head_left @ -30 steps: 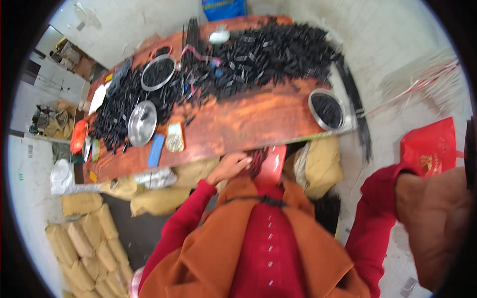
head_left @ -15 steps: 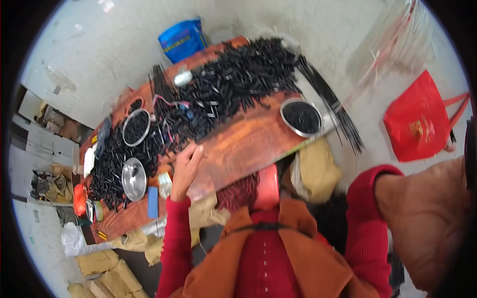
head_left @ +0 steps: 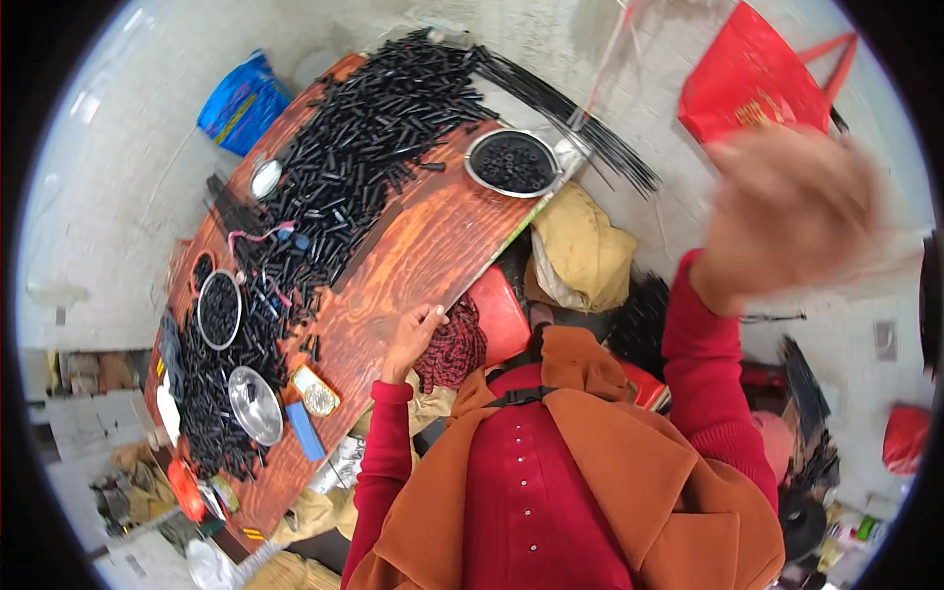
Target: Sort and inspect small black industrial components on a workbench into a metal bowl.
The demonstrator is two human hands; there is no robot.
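Left hand (head_left: 413, 339) rests open on tabletop (head_left: 413, 251) edge, near black tube pile (head_left: 364, 147); right hand (head_left: 792, 211) raised, blurred, grip unclear. Risk: a sweep knocks tubes off the edge.

Red bag (head_left: 762, 84) and blue sack (head_left: 241, 103) on pale floor, yellow cushion (head_left: 582, 251) beside them.

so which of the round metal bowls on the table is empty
The shiny bowl near the table's left end, beside the blue block. The other two bowls hold small black pieces.
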